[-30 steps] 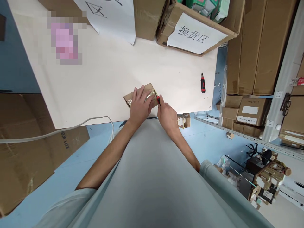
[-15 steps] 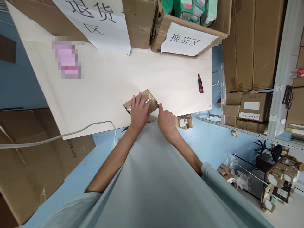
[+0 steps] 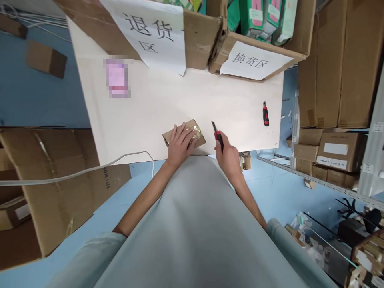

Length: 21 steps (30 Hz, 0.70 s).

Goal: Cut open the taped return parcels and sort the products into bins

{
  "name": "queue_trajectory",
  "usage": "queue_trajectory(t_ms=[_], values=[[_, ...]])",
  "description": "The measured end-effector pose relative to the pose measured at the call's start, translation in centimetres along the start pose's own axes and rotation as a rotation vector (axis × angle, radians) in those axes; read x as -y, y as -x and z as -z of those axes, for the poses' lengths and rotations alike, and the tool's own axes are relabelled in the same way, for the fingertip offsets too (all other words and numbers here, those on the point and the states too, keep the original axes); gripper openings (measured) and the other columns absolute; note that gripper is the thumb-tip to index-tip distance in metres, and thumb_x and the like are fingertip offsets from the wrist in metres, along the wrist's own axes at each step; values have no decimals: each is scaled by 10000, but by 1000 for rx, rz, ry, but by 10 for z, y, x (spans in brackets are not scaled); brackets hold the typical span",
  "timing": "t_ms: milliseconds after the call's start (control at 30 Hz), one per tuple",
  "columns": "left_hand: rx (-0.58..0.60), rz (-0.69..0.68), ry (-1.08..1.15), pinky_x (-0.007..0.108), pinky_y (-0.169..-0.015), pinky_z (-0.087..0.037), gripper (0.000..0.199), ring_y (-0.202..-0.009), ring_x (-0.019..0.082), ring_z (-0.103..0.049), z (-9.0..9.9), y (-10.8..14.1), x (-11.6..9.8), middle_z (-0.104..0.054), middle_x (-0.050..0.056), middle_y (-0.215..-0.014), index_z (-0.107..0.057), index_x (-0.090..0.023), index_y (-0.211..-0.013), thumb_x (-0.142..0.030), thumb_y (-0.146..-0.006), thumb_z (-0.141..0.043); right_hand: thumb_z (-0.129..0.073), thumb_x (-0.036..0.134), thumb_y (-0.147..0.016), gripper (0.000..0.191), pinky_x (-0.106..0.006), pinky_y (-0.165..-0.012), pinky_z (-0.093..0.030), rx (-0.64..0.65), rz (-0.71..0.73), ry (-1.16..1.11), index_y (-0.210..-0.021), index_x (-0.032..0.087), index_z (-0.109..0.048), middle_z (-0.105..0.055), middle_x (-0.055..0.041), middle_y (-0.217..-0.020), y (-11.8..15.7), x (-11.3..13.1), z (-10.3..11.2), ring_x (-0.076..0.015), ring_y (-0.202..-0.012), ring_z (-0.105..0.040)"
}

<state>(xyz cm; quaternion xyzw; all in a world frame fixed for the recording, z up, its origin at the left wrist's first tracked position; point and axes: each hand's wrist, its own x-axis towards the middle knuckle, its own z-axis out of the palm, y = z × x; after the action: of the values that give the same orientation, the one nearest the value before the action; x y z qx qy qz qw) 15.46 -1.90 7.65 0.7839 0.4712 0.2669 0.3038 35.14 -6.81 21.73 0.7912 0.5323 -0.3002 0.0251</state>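
Note:
A small cardboard box [image 3: 199, 141] with shiny clear tape across it lies at the table's near edge. My left hand [image 3: 179, 146] is laid over its left and middle part, fingers curved across the top, holding it against the tabletop. To the right of the box, apart from it, my right hand [image 3: 227, 159] is closed round a red and black utility knife [image 3: 219, 137]. The knife's blade is out and points up and away from me. A second red and black utility knife [image 3: 265, 114] lies on the table farther right.
The white table [image 3: 156, 100] carries a blurred pink item [image 3: 117, 79] at left. Along its back stand a cardboard box with a paper sign [image 3: 162, 40] and an open carton [image 3: 216, 52] of green boxes. A grey cable [image 3: 117, 159] crosses the near left edge. Shelving with cartons [image 3: 333, 148] stands right.
My right hand has drawn the knife away from the box's right edge, to the right, and the blade now shows. My left hand stays on the box. The camera view has shifted left.

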Motion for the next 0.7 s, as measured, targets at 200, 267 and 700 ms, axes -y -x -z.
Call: queue_trajectory(t_ms=[200, 267, 700], values=[[-91, 139, -72, 711, -1317, -394, 482, -1579, 371, -561, 26, 58, 36, -772, 147, -1401, -677, -305, -1472, -559, -1125, -459, -326, 396, -1191, 414, -269, -801, -581, 125, -3, -335, -1463, 157, -526, -844, -71, -992, -93, -42, -72, -167, -689, -787], [-156, 200, -86, 662, -1283, -439, 555, -1564, 379, -574, 33, 72, 46, -775, 166, -1390, -672, -284, -1502, -608, -1116, -440, -352, 425, -1187, 396, -271, -798, -581, 186, 6, -393, -1417, 159, -533, -787, -7, -792, -112, -42, -95, -180, -691, -787], [-407, 376, 93, 522, -1177, -581, 624, -1327, 312, -716, 35, 69, 15, -771, 133, -1428, -611, -260, -1606, -590, -1076, -632, -415, 612, -1118, 451, -330, -699, -607, 95, 5, -615, -1363, 249, -521, -655, 88, -604, -97, -46, -115, -227, -594, -764]])
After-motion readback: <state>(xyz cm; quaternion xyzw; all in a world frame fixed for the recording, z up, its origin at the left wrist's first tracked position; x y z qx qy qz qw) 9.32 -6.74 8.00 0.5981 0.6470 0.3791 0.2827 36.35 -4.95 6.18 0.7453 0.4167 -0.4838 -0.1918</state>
